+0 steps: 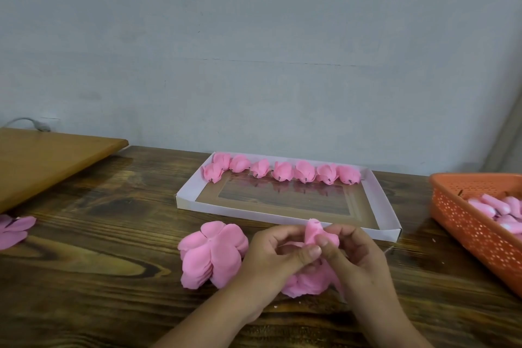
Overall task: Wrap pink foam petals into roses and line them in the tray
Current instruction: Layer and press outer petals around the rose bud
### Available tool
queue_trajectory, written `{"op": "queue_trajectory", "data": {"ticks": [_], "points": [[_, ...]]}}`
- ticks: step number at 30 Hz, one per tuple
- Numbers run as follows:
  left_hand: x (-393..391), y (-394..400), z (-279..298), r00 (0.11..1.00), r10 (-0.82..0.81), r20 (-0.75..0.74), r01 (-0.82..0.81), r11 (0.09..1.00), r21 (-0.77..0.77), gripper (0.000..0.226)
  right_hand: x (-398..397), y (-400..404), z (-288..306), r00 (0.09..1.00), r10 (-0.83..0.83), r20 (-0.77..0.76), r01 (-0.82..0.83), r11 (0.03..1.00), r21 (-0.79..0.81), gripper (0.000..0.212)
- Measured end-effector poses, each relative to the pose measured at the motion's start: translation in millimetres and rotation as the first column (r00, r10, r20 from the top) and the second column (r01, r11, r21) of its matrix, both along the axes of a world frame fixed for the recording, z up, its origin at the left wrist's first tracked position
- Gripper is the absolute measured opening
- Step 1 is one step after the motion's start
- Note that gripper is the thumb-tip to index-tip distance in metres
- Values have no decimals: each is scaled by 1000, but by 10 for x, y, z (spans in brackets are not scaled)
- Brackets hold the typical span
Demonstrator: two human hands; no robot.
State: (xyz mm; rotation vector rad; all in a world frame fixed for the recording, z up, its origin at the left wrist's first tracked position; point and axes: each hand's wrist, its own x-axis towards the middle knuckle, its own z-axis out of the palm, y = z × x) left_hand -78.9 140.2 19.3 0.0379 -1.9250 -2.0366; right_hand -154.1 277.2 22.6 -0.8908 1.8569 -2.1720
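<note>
Both hands work just in front of the tray (189,198): the left hand (278,248) and right hand (348,246) pinch a half-rolled rose (315,230), likely keeping its coil tight. Finished roses (282,171) line the tray's far wall, while the petal stack (211,254) waits on the counter (99,248) within reach.

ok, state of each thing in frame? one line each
left hand: pinches the half-wrapped rose
right hand: holds the same rose
half-wrapped rose: partly rolled, off the table
petal stack: loose, flat on table
tray: eight finished roses along far edge
orange basket: holds pink pieces
</note>
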Motion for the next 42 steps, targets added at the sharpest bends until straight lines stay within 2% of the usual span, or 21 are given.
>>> {"op": "queue_trajectory", "data": {"ticks": [3, 5, 9, 12, 15, 18, 22, 25, 28, 33, 37, 40, 42], "points": [[-5, -1, -3, 998, 44, -37, -42, 998, 48, 32, 9, 6, 16, 997, 34, 65, -35, 999, 11, 20], [-16, -8, -12, 993, 106, -59, -101, 992, 71, 35, -3, 13, 5, 985, 38, 170, -39, 999, 4, 28], [-26, -38, -3, 980, 185, -73, -178, 979, 96, 34, -72, 18, -37, 935, 13, 353, -21, 1000, 21, 26], [-18, -33, 10, 974, 214, -70, -207, 974, 89, 36, -123, 23, -63, 903, -5, 429, -5, 1000, 23, 25], [-17, -19, 7, 972, 215, -95, -206, 974, 94, 34, -141, 39, -53, 889, -30, 457, 28, 1000, 11, 28], [-18, -16, 4, 965, 238, -109, -232, 971, 62, 28, -143, 59, -5, 890, -37, 455, 75, 995, -67, 31], [-7, -3, -4, 959, 259, -114, -262, 965, -20, 39, -118, 68, 77, 894, -41, 447, 133, 975, -177, 36], [-13, 9, -12, 961, 257, -104, -260, 965, -19, 40, -121, 72, 98, 885, -29, 465, 143, 967, -212, 41], [-31, 6, 1, 954, 276, -116, -272, 961, 52, 29, -117, 73, 102, 881, 7, 473, 88, 980, -179, 47], [-45, -24, -10, 945, 310, -101, -294, 944, 147, 46, -94, 44, 36, 856, 37, 516, 9, 996, -87, 53], [-46, -37, -26, 949, 298, -103, -285, 950, 125, 44, -116, 61, 8, 778, 163, 607, -68, 982, -176, 34], [-49, -20, -24, 954, 276, -115, -267, 960, 85, 34, -126, 78, 29, 774, 235, 588, -151, 970, -189, 30], [-45, -10, -40, 952, 274, -138, -272, 962, 33, 34, -116, 91, 42, 787, 230, 573, -142, 971, -194, 31]]}}
